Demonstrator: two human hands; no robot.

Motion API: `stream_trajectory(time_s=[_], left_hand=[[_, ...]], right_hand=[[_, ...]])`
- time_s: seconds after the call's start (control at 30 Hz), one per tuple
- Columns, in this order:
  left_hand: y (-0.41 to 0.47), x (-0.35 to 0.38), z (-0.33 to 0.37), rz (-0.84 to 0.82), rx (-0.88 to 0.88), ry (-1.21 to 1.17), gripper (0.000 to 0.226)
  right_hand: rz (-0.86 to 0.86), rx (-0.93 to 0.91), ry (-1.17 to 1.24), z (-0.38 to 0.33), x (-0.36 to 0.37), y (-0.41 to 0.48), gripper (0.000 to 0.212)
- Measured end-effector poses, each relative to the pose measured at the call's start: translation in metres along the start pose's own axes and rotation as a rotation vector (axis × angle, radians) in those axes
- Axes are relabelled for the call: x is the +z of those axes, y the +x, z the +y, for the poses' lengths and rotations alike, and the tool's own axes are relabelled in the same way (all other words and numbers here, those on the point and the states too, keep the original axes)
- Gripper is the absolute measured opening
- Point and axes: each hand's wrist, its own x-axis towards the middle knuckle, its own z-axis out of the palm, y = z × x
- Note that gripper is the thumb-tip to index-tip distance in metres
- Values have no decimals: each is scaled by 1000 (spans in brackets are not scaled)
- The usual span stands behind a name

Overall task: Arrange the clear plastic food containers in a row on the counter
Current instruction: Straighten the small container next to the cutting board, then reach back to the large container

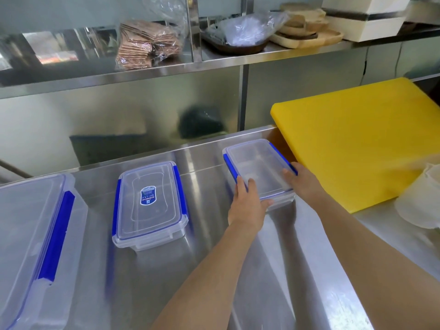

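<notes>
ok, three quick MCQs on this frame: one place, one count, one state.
1. The yellow cutting board lies where?
A on the shelf
B right of the containers
C under the left container

2. How many clear containers show?
A two
B three
C five

3. The right container is:
A held by both hands
B stacked
C lidless

Answers:
B, it sits at the counter's right end.
B, the left, middle and right ones.
A, the left hand and right hand grip its near edge.
</notes>
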Motion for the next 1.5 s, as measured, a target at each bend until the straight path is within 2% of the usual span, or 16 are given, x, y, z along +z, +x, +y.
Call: stream_trajectory(time_s=[0.1, 0.2, 0.3, 0.4, 0.5, 0.57, 0.67, 0.83, 0.97, 1.03, 1.17, 1.23, 1.3, 1.37, 1.43, 1.5], left_hand=[[-11, -12, 1, 29, 35, 16, 67], [-26, -45, -11, 327, 101, -4, 50], [-39, -83, -49, 630, -50, -94, 43], [-50, -110, -105, 750, -317, -144, 50], [-67, -123, -152, 669, -545, -199, 66], [-74, -120, -172, 555, -609, -304, 71], [-80, -110, -182, 453, -571, -608, 64], [-75, -100, -170, 445, -541, -642, 54], [-77, -99, -164, 407, -507, -560, 59], [-81, -106, -164, 427, -491, -481, 60], [-97, -143, -161, 604, -395, -328, 47], [-110, -173, -165, 722, -339, -238, 38], [-124, -202, -179, 808, -327, -134, 34], [-143, -226, -210, 871, -416, -3, 36], [-165, -244, -250, 870, -613, 113, 45], [-187, -252, -284, 768, -836, 127, 59]], right_hand=[[238, 21, -151, -7, 1, -2, 52], [431, -119, -114, -31, 13, -21, 49], [291, -255, 37, -65, 43, -47, 47], [-8, -399, 146, -96, 86, -77, 61], [-372, -419, 169, -115, 125, -105, 84], [-519, -420, 194, -120, 143, -114, 94], [-540, -397, 179, -122, 155, -117, 95], [-528, -395, 161, -120, 137, -115, 80], [-534, -384, 153, -119, 127, -119, 76], [-449, -422, 86, -119, 130, -121, 76], [-208, -508, 22, -133, 143, -127, 64], [-166, -605, 16, -149, 151, -138, 55], [-192, -663, 30, -164, 162, -153, 49], [-281, -626, 80, -178, 173, -171, 49], [-433, -524, 141, -192, 182, -190, 53], [-611, -483, 113, -204, 191, -207, 61]])
